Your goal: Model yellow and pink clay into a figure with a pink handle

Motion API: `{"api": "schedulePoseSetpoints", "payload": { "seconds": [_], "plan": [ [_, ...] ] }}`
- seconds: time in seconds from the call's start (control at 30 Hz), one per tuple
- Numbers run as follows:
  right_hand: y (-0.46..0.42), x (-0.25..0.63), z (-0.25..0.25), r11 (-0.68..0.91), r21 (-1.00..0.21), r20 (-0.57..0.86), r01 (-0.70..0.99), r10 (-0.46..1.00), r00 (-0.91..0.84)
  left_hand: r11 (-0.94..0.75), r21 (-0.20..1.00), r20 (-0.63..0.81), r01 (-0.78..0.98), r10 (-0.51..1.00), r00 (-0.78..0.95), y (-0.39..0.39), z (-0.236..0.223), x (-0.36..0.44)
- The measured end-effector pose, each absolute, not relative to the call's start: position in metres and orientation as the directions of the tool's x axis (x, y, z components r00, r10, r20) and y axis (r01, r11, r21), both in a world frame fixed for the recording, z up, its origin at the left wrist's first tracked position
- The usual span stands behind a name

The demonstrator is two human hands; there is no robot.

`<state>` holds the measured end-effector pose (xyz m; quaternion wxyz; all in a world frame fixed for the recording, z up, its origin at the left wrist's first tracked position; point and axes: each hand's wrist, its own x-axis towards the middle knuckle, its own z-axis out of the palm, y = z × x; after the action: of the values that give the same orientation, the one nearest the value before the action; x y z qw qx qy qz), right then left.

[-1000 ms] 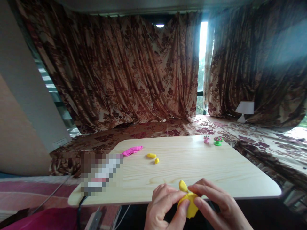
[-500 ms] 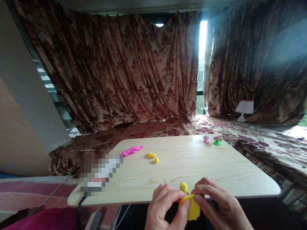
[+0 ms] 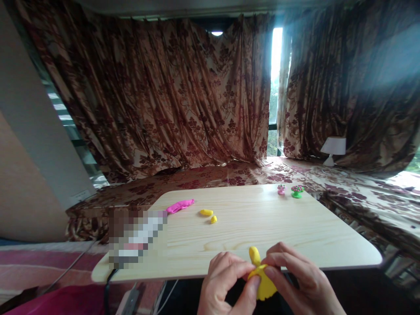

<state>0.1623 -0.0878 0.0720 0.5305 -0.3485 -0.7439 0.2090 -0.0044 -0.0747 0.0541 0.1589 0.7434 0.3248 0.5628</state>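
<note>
At the pale table — fingers pinch a yellow piece.

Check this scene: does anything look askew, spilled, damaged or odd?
The curtain sags at top middle, below its sides. A pixelated patch masks part of the table at left. The held yellow piece has a jagged lower edge; I can't tell whether that's damage. No spill shows.

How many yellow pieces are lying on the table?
2: the longer piece, right of the pink strip, and the small piece, closer to you, slightly right. Others could be hidden.
</note>
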Motion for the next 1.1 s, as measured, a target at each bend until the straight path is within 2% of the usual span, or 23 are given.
{"api": "schedulePoseSetpoints", "payload": {
  "seconds": [0.13,0.3,0.57,0.83,1.0,1.1],
  "plan": [
    [-0.088,0.163,0.074,0.664,-0.698,0.638,0.268,0.747,-0.189,-0.722,0.616,0.725,0.317,0.676,0.131,-0.076,0.054,-0.006],
    [-0.088,0.165,0.075,0.650,-0.673,0.629,0.354,0.754,-0.190,-0.674,0.634,0.717,0.380,0.696,0.037,-0.080,0.061,-0.005],
    [-0.089,0.163,0.071,0.659,-0.691,0.633,0.298,0.750,-0.189,-0.764,0.494,0.799,0.415,0.587,0.129,-0.078,0.061,-0.004],
    [-0.089,0.165,0.073,0.672,-0.689,0.647,0.271,0.739,-0.189,-0.748,0.515,0.796,0.417,0.598,0.089,-0.077,0.055,-0.004],
    [-0.089,0.163,0.073,0.644,-0.696,0.616,0.318,0.763,-0.197,-0.754,0.525,0.763,0.395,0.623,0.173,-0.075,0.048,0.000],
    [-0.090,0.165,0.072,0.623,-0.710,0.593,0.330,0.780,-0.196,-0.736,0.542,0.749,0.406,0.642,0.165,-0.077,0.051,-0.001]
  ]
}}
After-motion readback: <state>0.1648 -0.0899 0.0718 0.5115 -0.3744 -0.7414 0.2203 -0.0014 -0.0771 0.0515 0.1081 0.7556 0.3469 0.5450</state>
